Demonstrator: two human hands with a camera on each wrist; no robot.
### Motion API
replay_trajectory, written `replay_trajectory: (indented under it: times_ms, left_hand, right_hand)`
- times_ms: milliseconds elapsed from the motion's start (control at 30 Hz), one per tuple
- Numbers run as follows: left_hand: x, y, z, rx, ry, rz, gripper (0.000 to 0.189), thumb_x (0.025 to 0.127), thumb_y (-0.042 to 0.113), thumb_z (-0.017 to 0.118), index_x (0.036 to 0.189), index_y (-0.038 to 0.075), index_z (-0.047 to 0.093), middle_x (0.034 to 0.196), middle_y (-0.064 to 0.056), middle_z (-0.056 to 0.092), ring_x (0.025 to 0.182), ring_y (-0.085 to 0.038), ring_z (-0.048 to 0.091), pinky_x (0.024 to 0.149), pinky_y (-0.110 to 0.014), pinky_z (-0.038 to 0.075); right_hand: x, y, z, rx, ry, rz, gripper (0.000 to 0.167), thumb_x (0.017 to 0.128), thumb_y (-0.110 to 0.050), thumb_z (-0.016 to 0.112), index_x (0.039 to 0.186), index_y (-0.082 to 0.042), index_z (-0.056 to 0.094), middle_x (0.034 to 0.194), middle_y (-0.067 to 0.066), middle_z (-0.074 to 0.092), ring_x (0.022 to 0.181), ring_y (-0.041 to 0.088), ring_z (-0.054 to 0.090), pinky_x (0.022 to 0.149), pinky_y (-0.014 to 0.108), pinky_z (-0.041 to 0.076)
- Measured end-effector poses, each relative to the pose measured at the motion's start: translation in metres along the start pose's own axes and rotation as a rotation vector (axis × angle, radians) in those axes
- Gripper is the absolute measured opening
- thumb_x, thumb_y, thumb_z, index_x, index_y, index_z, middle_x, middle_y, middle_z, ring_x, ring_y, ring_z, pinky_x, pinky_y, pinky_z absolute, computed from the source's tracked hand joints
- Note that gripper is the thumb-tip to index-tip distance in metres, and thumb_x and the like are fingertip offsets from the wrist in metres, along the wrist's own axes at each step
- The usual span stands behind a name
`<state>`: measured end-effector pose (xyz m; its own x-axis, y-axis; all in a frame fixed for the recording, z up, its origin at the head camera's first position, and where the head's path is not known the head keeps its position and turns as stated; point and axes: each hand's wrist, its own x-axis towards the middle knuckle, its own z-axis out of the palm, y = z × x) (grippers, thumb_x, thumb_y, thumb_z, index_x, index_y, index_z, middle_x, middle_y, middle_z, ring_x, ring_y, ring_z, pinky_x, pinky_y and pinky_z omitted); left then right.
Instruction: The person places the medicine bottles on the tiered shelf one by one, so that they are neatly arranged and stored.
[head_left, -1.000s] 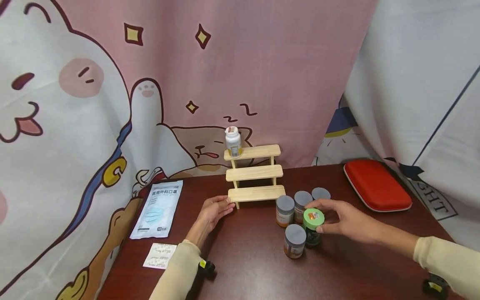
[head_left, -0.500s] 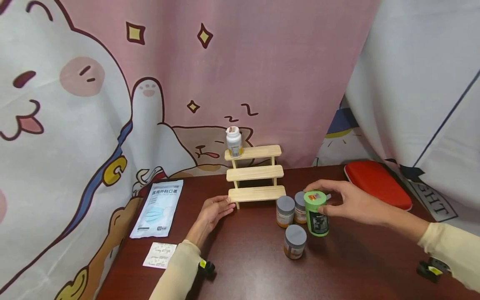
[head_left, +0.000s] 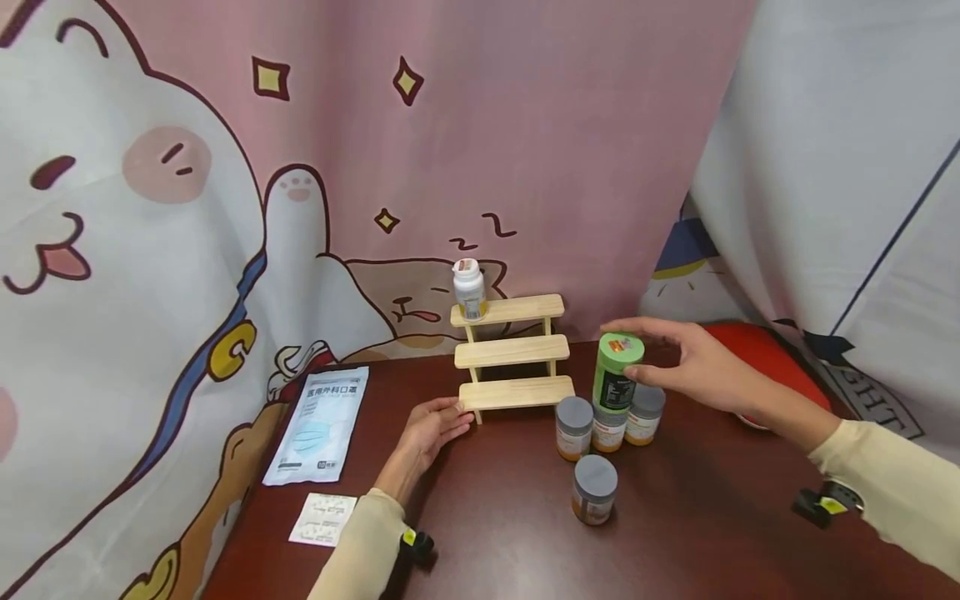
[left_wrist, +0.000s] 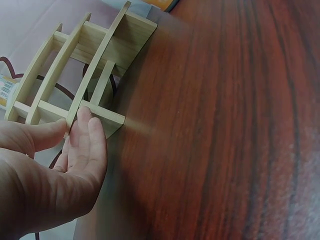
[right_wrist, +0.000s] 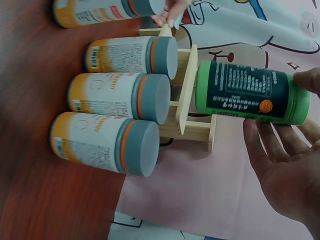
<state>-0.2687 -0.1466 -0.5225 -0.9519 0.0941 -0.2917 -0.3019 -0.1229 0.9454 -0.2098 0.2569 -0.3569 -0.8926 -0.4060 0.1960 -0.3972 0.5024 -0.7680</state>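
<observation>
My right hand (head_left: 693,362) grips a green bottle (head_left: 617,385) with a dark label by its lid, thumb on one side and fingers on the other. The bottle is raised above the grey-lidded jars, upright in the head view. A three-step wooden display stand (head_left: 516,392) is at the back of the table. At its lowest step, my left hand (head_left: 429,432) pinches the left end between thumb and fingers, as the left wrist view shows (left_wrist: 82,145). A white bottle (head_left: 470,293) stands on the top step's left end.
Three grey-lidded jars (head_left: 574,429) are grouped right of the stand, with another jar (head_left: 595,492) nearer the front. A red case (head_left: 780,354) lies back right, partly behind my right hand. A mask packet (head_left: 322,429) and a small white packet (head_left: 323,518) lie left.
My right hand has lifted the green bottle off the table from beside the front jar and carried it back and up, over the jars toward the stand. My left hand stays on the stand.
</observation>
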Motion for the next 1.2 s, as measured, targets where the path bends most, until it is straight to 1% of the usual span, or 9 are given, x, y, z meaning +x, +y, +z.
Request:
replay_trajectory:
  times_ms: [100, 300, 467, 600, 733, 867, 967, 1100, 1200]
  left_hand:
    - [0.0, -0.003, 0.0, 0.006, 0.001, -0.003, 0.038, 0.104, 0.005, 0.063, 0.138, -0.011, 0.056, 0.11, -0.011, 0.072, 0.099, -0.021, 0.079, 0.093, -0.035, 0.067]
    - [-0.002, -0.006, -0.001, 0.015, 0.001, 0.012, 0.038, 0.104, 0.006, 0.063, 0.137, -0.011, 0.055, 0.111, -0.012, 0.072, 0.102, -0.024, 0.079, 0.094, -0.037, 0.067]
    - [-0.004, -0.006, -0.005, 0.028, 0.017, 0.015, 0.037, 0.105, 0.006, 0.062, 0.137, -0.011, 0.056, 0.112, -0.013, 0.073, 0.1, -0.022, 0.079, 0.094, -0.037, 0.067]
    - [-0.001, -0.005, -0.004, 0.035, 0.009, 0.015, 0.036, 0.106, 0.006, 0.061, 0.138, -0.01, 0.057, 0.115, -0.015, 0.073, 0.102, -0.022, 0.078, 0.095, -0.037, 0.066]
    - [-0.001, -0.004, -0.001, 0.027, 0.013, 0.018, 0.036, 0.105, 0.006, 0.062, 0.137, -0.01, 0.057, 0.113, -0.014, 0.073, 0.102, -0.023, 0.078, 0.095, -0.037, 0.066]
    - [-0.003, -0.006, -0.001, 0.014, 0.011, 0.022, 0.036, 0.105, 0.005, 0.062, 0.137, -0.011, 0.057, 0.109, -0.012, 0.073, 0.098, -0.02, 0.078, 0.093, -0.036, 0.067]
    - [-0.005, -0.007, 0.001, 0.006, -0.002, 0.017, 0.037, 0.105, 0.005, 0.063, 0.137, -0.011, 0.056, 0.108, -0.01, 0.073, 0.097, -0.018, 0.078, 0.092, -0.034, 0.067]
    - [-0.004, -0.006, 0.001, -0.003, -0.006, 0.02, 0.036, 0.104, 0.005, 0.063, 0.136, -0.011, 0.056, 0.105, -0.008, 0.072, 0.095, -0.017, 0.078, 0.092, -0.034, 0.067]
    - [-0.003, -0.005, 0.0, -0.008, -0.002, 0.024, 0.035, 0.104, 0.004, 0.063, 0.135, -0.011, 0.056, 0.104, -0.008, 0.072, 0.094, -0.017, 0.078, 0.092, -0.034, 0.067]
  right_hand:
    - [0.011, 0.002, 0.001, 0.035, 0.021, 0.006, 0.055, 0.098, -0.026, 0.078, 0.149, -0.032, 0.057, 0.136, -0.004, 0.067, 0.116, 0.013, 0.068, 0.09, 0.025, 0.063]
    - [0.041, 0.005, 0.012, 0.062, 0.125, 0.048, 0.057, 0.096, -0.029, 0.081, 0.147, -0.023, 0.057, 0.133, 0.004, 0.068, 0.121, 0.02, 0.063, 0.088, 0.021, 0.059]
    - [0.072, 0.008, 0.028, 0.159, 0.172, -0.003, 0.054, 0.095, -0.021, 0.081, 0.144, -0.015, 0.059, 0.136, 0.011, 0.066, 0.125, 0.027, 0.063, 0.087, 0.019, 0.061]
    - [0.093, 0.007, 0.035, 0.208, 0.217, -0.013, 0.053, 0.095, -0.017, 0.081, 0.144, -0.014, 0.059, 0.141, 0.011, 0.066, 0.13, 0.028, 0.063, 0.094, 0.017, 0.056]
    - [0.11, 0.0, 0.039, 0.247, 0.245, -0.002, 0.054, 0.097, -0.014, 0.078, 0.146, -0.011, 0.057, 0.147, 0.013, 0.064, 0.14, 0.033, 0.059, 0.106, 0.031, 0.055]
    - [0.127, -0.007, 0.047, 0.27, 0.251, 0.006, 0.055, 0.098, -0.011, 0.076, 0.148, -0.007, 0.053, 0.15, 0.018, 0.06, 0.143, 0.037, 0.056, 0.113, 0.048, 0.053]
    - [0.136, -0.009, 0.053, 0.29, 0.251, 0.025, 0.056, 0.097, -0.007, 0.075, 0.148, -0.003, 0.051, 0.15, 0.021, 0.058, 0.142, 0.039, 0.056, 0.115, 0.052, 0.052]
    - [0.152, -0.008, 0.059, 0.315, 0.26, 0.029, 0.055, 0.096, -0.001, 0.074, 0.146, 0.001, 0.05, 0.148, 0.024, 0.059, 0.139, 0.041, 0.058, 0.117, 0.051, 0.052]
    - [0.163, -0.009, 0.064, 0.295, 0.271, 0.021, 0.055, 0.095, 0.0, 0.075, 0.145, 0.003, 0.051, 0.145, 0.026, 0.06, 0.135, 0.041, 0.06, 0.117, 0.05, 0.052]
